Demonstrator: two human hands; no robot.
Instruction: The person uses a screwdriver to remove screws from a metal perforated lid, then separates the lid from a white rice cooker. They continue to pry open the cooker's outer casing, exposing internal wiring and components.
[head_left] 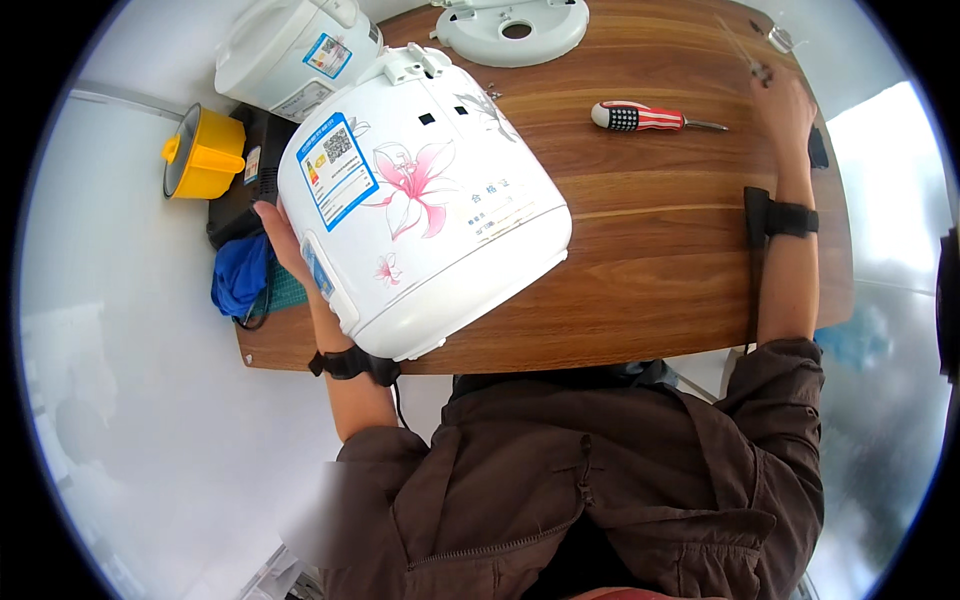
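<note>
White rice cooker tipped on its side at the near-left corner of the worktop, steadied by one hand

The rice cooker (425,200) lies tilted on the wooden worktop (660,250), its long axis running from the far side down toward the person, hinge end pointing away and base end overhanging the near edge; the left hand (285,240) is spread flat against its left flank, fingers apart, gripping nothing. Since the rounded body rests on a curve, it could roll right or slide off the edge if that palm eases. The right hand (785,100) reaches to the far-right corner by small screws (762,72); whether it pinches one I cannot tell. A striped-handle screwdriver (640,117) and a detached white base plate (512,30) lie beyond
</note>
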